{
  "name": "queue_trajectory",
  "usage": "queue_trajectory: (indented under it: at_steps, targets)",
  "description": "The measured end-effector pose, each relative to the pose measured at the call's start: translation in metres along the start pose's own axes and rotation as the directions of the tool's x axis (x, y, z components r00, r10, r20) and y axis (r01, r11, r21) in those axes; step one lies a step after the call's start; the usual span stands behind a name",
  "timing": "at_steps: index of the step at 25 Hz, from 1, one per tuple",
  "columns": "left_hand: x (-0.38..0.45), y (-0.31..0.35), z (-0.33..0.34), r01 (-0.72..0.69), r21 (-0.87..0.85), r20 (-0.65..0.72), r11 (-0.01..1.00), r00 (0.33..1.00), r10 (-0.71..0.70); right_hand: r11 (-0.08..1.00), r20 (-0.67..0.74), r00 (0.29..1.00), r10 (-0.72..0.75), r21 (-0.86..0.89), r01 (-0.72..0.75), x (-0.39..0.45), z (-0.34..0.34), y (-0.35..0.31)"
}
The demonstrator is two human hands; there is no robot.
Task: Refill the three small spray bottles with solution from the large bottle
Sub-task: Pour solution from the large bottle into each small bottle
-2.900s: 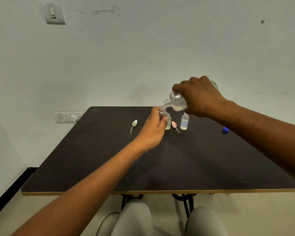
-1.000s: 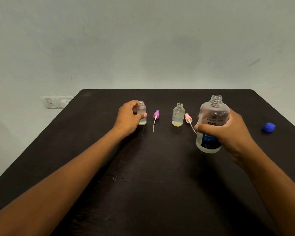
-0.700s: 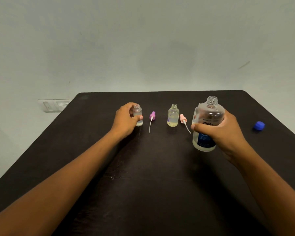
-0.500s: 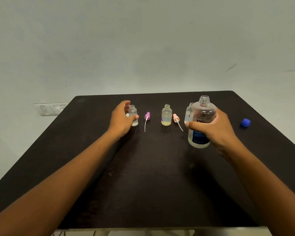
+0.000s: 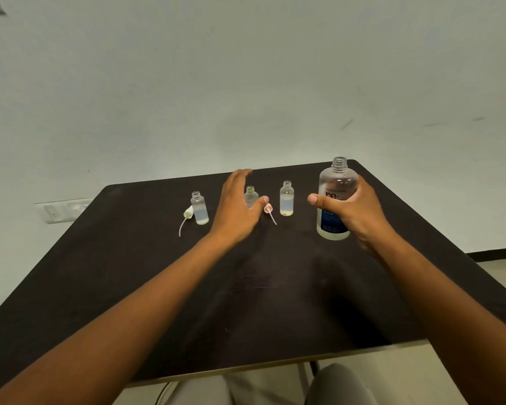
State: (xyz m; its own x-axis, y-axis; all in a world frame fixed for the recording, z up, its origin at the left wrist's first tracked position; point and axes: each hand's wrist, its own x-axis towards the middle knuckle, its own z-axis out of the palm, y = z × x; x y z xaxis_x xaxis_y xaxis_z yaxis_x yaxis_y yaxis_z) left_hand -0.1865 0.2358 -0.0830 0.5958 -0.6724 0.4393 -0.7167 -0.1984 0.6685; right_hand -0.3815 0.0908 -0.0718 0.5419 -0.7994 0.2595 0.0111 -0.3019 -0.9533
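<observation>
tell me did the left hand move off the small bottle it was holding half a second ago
Yes. The left hand has let go of the leftmost small bottle, which stands alone by the white spray cap, and shifted right toward the middle small bottle.

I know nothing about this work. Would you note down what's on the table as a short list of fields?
surface: dark table
large bottle: upright, uncapped, gripped by right hand
small bottles: three, uncapped, upright: left, middle, right
left hand: open, at middle bottle
loose spray tops: white, pink
</observation>
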Motion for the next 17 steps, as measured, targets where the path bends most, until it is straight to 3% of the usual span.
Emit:
queue_trajectory:
  at_steps: [7,17]
  targets:
    - [0.018,0.022,0.035,-0.035,0.004,0.046,0.999,0.998,0.035,1.000,-0.054,0.999,-0.003,0.002,0.003,0.044,-0.030,0.022]
    - [0.043,0.002,0.052,-0.057,0.031,0.036,0.998,0.998,0.056,0.997,-0.117,0.993,-0.012,-0.082,0.003,0.111,-0.011,0.060]
